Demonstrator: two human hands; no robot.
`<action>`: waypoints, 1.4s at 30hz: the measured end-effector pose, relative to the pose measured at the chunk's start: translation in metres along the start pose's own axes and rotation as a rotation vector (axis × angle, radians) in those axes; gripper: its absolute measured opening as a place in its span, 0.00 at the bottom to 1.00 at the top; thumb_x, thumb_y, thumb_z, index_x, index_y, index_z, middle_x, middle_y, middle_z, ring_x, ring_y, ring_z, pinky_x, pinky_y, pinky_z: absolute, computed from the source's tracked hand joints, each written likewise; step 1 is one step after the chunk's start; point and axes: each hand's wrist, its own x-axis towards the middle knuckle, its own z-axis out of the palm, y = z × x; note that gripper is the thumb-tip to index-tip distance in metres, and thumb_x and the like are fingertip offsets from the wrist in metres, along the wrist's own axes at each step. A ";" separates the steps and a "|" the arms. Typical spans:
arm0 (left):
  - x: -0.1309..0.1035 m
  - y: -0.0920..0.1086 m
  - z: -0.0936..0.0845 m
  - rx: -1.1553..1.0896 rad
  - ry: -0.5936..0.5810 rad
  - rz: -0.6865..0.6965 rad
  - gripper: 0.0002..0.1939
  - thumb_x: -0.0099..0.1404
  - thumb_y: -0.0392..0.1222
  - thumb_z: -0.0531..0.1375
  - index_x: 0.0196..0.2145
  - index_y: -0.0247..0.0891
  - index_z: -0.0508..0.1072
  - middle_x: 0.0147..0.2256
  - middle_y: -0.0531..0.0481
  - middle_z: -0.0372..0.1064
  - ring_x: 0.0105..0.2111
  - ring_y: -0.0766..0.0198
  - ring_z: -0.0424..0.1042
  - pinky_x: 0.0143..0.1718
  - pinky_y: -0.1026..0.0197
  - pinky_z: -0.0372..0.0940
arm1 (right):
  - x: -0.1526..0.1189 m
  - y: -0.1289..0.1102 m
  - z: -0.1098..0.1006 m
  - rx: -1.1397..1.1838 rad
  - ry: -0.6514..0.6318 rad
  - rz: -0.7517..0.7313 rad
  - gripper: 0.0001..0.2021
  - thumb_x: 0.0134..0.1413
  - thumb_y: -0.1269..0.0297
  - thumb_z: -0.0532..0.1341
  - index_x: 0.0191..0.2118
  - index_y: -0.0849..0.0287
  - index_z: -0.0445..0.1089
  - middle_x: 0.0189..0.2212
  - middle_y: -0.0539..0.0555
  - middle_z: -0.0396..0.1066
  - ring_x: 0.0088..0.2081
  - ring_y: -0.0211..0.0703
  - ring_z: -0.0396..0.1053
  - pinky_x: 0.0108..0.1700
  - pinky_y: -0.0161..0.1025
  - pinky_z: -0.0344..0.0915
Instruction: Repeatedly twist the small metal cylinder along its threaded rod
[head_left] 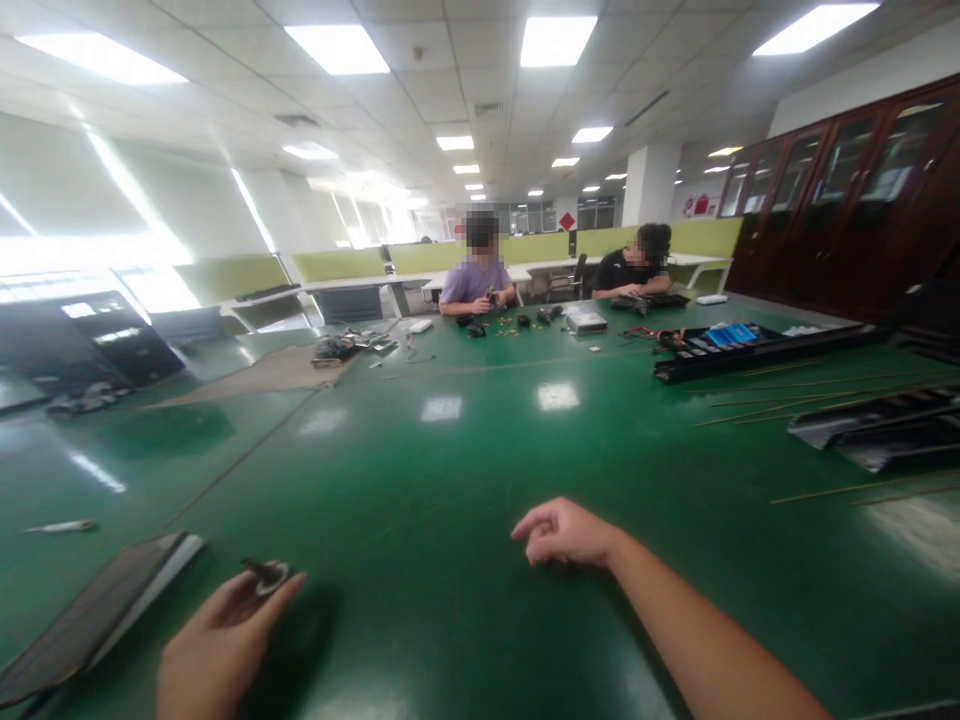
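Note:
My left hand (217, 640), at the lower left, is closed around a small dark part with a whitish ring (270, 576). The part sticks up between thumb and fingers, and its exact kind does not show. Over the green tabletop (420, 500), my right hand (570, 532) reaches in from the lower right. Its index finger points left and the other fingers curl loosely, with nothing seen in them. Left of my left hand lies a flat dark grey panel with a pale edge (97, 615). Beyond that panel rests a thin pale tool with a pointed tip (67, 526).
Across the table sit a person in a purple shirt (476, 285) and one in black (634, 272), both handling parts. Black metal rails (757, 352) and thin brass-coloured rods (795, 406) lie at right. Small parts are piled on a brown sheet (262, 375) at far left.

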 end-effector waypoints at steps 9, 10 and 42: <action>-0.031 0.099 0.087 -0.415 -0.540 0.414 0.28 0.54 0.58 0.63 0.45 0.34 0.75 0.39 0.43 0.77 0.40 0.51 0.76 0.49 0.51 0.69 | 0.010 0.013 0.002 -0.073 0.358 -0.152 0.27 0.58 0.42 0.56 0.37 0.66 0.74 0.17 0.50 0.68 0.19 0.36 0.64 0.26 0.33 0.60; -0.034 0.106 0.099 -0.426 -0.559 0.448 0.27 0.56 0.57 0.62 0.46 0.35 0.75 0.41 0.44 0.77 0.41 0.52 0.76 0.49 0.52 0.69 | 0.011 0.016 0.001 -0.070 0.409 -0.169 0.31 0.60 0.39 0.52 0.36 0.67 0.74 0.17 0.50 0.68 0.19 0.36 0.63 0.25 0.33 0.59; -0.071 0.106 0.164 -0.485 -0.795 0.706 0.14 0.54 0.41 0.67 0.39 0.38 0.76 0.37 0.47 0.74 0.36 0.58 0.72 0.39 0.57 0.67 | 0.006 0.016 0.005 -0.269 0.519 -0.236 0.24 0.51 0.51 0.64 0.49 0.62 0.70 0.20 0.45 0.62 0.21 0.35 0.58 0.25 0.32 0.55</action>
